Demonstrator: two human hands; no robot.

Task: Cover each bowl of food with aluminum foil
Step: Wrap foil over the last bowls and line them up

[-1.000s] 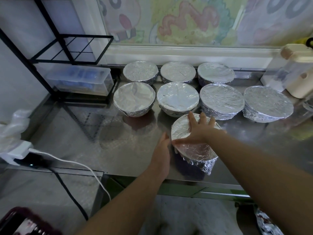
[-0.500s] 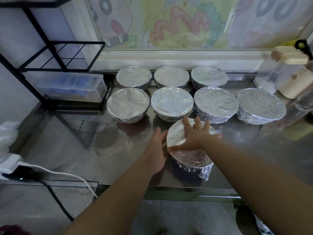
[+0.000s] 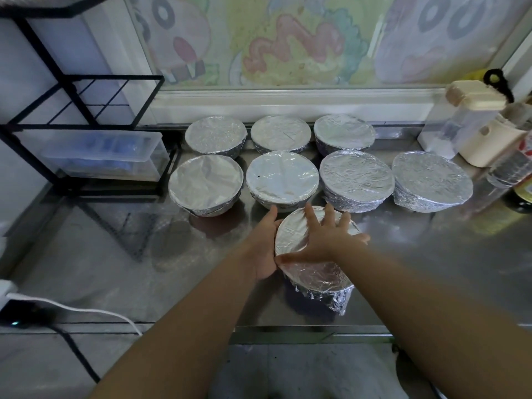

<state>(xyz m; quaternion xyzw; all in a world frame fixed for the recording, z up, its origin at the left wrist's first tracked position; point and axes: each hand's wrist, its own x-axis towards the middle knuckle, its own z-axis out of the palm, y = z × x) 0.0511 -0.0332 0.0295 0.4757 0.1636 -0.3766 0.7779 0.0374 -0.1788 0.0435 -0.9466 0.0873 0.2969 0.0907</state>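
- The step in hand looks like the last one: sealing the foil [image 3: 290, 231] over the near bowl [image 3: 316, 280]. It sits towards the near edge of the bench [image 3: 144, 269], just in front of the middle row.
- The right hand [image 3: 325, 240] lies flat on the foil top with its fingers spread.
- The left hand [image 3: 263, 249], fingers straight, presses against the bowl's left side.
- The next move probably calls for gently crimping the loose foil corner at the bowl's near right.
- There are eight bowls, all covered: three in the far row [image 3: 280, 133], four in the middle row [image 3: 357, 180] and one near.
- Two hands are in view.

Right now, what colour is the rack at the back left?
The rack is black; the head view shows it.
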